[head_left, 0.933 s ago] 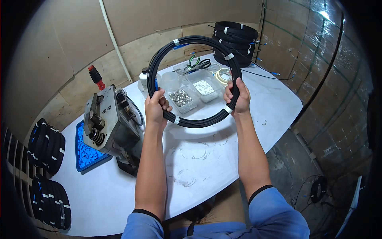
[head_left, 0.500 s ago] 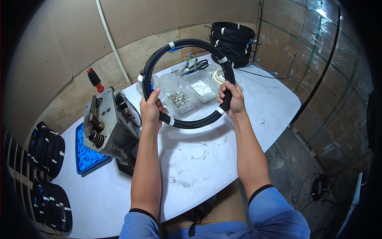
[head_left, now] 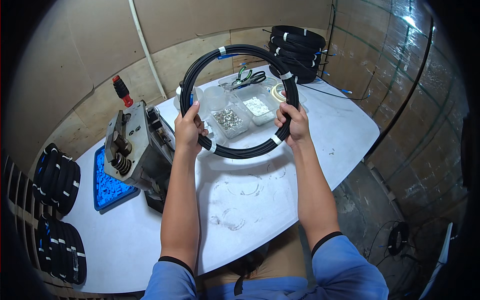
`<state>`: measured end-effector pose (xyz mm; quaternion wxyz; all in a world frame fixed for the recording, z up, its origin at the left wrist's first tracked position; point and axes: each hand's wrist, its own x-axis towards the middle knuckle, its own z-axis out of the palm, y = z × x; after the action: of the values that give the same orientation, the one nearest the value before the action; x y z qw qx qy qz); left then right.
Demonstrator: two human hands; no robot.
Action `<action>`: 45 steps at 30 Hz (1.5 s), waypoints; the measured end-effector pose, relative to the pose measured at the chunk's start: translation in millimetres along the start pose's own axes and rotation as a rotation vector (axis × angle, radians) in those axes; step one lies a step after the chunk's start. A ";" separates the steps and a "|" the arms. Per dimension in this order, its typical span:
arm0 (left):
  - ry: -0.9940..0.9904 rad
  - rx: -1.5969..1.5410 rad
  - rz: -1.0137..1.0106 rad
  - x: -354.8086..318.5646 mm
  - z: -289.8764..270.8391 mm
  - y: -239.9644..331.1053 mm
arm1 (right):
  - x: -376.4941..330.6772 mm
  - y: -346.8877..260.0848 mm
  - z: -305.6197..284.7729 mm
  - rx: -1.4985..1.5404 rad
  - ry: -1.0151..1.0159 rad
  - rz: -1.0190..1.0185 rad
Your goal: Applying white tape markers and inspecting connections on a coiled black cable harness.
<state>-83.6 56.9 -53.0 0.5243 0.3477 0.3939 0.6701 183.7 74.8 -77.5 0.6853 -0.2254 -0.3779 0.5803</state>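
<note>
I hold a coil of thin black cable [head_left: 235,51], bound with white tape bands, upright above the white table [head_left: 250,200]. My left hand [head_left: 188,127] grips the coil's left side. My right hand [head_left: 292,122] grips its right side near a white band. Through the ring I see clear plastic trays [head_left: 235,120] with small metal and white parts.
A grey metal machine [head_left: 135,150] with a red-handled lever stands at my left, beside a blue tray of blue pieces [head_left: 107,180]. Stacked black coils [head_left: 297,45] sit at the table's far end; more coils [head_left: 57,175] hang at far left. Scissors [head_left: 250,77] and a tape roll [head_left: 276,92] lie behind.
Both hands have kept hold of the coil and shifted it slightly, the ring now raised and tilted more upright toward the far side of the table.
</note>
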 end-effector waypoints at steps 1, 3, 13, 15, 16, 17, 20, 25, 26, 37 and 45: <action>-0.001 0.019 -0.004 -0.8 0.0 1.1 | 1.9 1.9 -4.3 0.017 -0.020 -0.001; -0.006 0.035 -0.011 -3.5 4.0 5.8 | 3.3 4.7 -9.0 0.030 -0.035 -0.004; -0.070 -0.110 0.172 -25.1 27.1 -7.1 | -6.2 39.7 17.4 0.524 -0.001 -0.151; -0.028 -0.158 0.221 -33.4 38.7 -22.3 | -9.1 37.1 22.9 0.539 0.030 -0.132; -0.010 -0.197 0.241 -37.9 43.5 -28.0 | -10.7 36.5 25.3 0.557 0.064 -0.116; 0.036 -0.186 0.258 -47.0 53.8 -29.5 | -11.5 36.3 23.4 0.552 0.065 -0.120; 0.106 -0.261 0.311 -53.9 66.5 -45.6 | -13.0 39.0 28.1 0.569 0.103 -0.095; 0.042 -0.458 0.148 -36.8 49.5 -40.4 | -13.6 38.6 22.8 0.422 0.012 -0.145; 0.024 -0.479 0.127 -31.1 39.0 -34.4 | -14.5 36.1 24.3 0.392 -0.078 -0.175; -0.093 0.040 0.077 -26.9 12.4 16.5 | 4.9 -2.2 -18.1 0.213 -0.152 -0.034; -0.064 0.042 0.039 -21.2 3.2 14.2 | -0.3 0.1 -15.3 0.255 -0.240 -0.036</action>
<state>-82.4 34.6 -40.0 0.5159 0.3876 0.3841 0.6603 195.6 76.5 -87.0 0.6685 -0.0591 -0.3843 0.6340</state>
